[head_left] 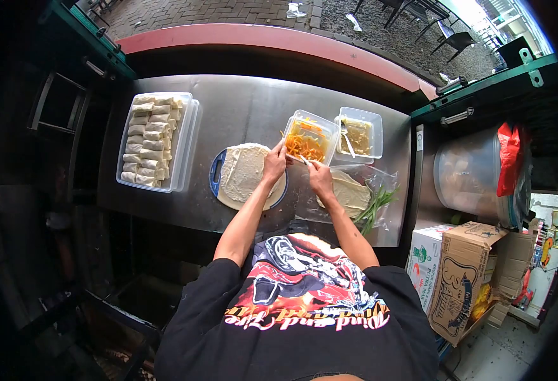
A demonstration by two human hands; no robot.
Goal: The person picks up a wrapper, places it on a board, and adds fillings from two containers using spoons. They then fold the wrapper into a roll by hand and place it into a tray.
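Scooping carrot (306, 147), it seems: left hand (274, 164) grips tub (335, 133) at board's (213, 185) 2 o'clock, right hand (320, 180) pinches utensil (304, 159); next move needs a level load

We see bright daylight past the counter (234, 98), blown out far right of it. Soft glare on its steel; faint shadows. Left of the counter, deep dark, detail lost. Strong fisheye bending, black vignette at edges. Counter looks fairly sharp, small print soft.
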